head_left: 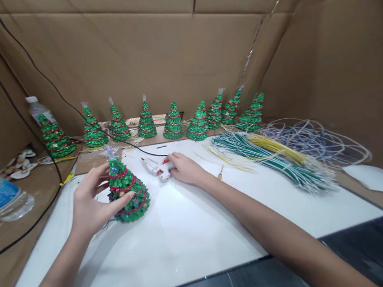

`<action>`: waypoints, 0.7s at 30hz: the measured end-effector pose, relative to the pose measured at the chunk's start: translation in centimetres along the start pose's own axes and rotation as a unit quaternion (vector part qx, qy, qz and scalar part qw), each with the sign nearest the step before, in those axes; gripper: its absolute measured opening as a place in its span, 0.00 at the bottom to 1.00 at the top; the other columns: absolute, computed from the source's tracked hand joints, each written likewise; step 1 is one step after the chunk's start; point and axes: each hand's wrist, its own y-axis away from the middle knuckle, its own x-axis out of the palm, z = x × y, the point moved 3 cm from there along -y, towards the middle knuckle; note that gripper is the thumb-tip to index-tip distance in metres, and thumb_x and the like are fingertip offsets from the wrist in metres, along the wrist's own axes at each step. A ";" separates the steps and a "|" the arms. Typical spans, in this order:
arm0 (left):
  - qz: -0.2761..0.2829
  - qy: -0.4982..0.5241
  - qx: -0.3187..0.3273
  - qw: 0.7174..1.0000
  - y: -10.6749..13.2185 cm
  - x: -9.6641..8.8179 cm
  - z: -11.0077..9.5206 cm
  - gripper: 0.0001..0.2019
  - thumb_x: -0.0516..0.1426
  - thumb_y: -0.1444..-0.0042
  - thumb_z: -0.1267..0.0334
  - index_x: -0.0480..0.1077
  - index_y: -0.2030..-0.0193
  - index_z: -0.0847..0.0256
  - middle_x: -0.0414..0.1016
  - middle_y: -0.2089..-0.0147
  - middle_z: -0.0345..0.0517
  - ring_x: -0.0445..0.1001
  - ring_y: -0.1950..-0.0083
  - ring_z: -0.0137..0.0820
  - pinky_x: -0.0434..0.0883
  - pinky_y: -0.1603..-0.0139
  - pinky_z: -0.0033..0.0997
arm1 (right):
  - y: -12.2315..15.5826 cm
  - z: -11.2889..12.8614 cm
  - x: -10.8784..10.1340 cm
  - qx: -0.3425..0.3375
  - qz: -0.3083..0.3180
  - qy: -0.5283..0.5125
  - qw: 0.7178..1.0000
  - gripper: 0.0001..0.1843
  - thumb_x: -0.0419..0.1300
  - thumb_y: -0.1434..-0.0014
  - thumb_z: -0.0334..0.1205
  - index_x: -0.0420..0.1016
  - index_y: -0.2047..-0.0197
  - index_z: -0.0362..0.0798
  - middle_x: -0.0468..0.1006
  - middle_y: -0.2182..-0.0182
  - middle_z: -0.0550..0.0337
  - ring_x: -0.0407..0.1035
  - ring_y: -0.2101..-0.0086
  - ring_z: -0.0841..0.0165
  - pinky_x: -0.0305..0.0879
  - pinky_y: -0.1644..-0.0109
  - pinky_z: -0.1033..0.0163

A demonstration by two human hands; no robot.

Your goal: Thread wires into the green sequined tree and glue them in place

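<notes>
My left hand (92, 200) is closed around the side of a small green Christmas tree (130, 195), which stands upright on the white board (175, 238). Red garland winds round this tree, and a clear topper sits at its tip. To the right of it, my right hand (184, 166) grips the handle of a white hot glue gun (160, 169) with a red trigger. The glue gun lies low at the board, its nozzle pointing to the left and away from me. Part of its handle is hidden by my fingers.
Several similar trees (146, 121) line the cardboard wall at the back. Bundles of green and white wires (270, 161) lie at right, beside a tangle of clear wire (310, 143). A small screwdriver (220, 174) rests nearby. A water bottle (0, 195) and black cable (50, 174) are at left.
</notes>
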 end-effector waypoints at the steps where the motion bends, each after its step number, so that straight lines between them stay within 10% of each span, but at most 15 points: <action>1: -0.002 0.000 -0.001 1.000 0.0 0.0 0.0 0.31 0.69 0.59 0.54 0.69 0.46 0.57 0.75 0.54 0.47 0.78 0.57 0.38 0.81 0.56 0.38 | 0.0 -0.4 -0.2 0.005 -0.004 -0.003 1.000 0.21 0.54 0.46 0.31 0.69 0.48 0.45 0.73 0.53 0.52 0.66 0.52 0.63 0.62 0.47 0.61; 11: -0.005 0.012 -0.009 1.000 0.1 0.2 -0.6 0.29 0.68 0.57 0.54 0.70 0.47 0.55 0.74 0.53 0.49 0.78 0.57 0.42 0.80 0.53 0.48 | 2.8 -10.1 -5.4 0.226 -0.138 0.064 0.962 0.16 0.52 0.44 0.33 0.75 0.55 0.46 0.75 0.55 0.49 0.66 0.52 0.59 0.61 0.45 0.55; 21: -0.003 -0.001 0.001 1.000 0.2 0.1 -0.8 0.31 0.68 0.57 0.51 0.70 0.45 0.55 0.76 0.54 0.49 0.78 0.58 0.43 0.80 0.52 0.50 | 13.9 -15.7 -9.8 0.366 -0.158 0.178 0.900 0.24 0.51 0.49 0.27 0.79 0.52 0.47 0.75 0.51 0.45 0.63 0.47 0.51 0.59 0.44 0.45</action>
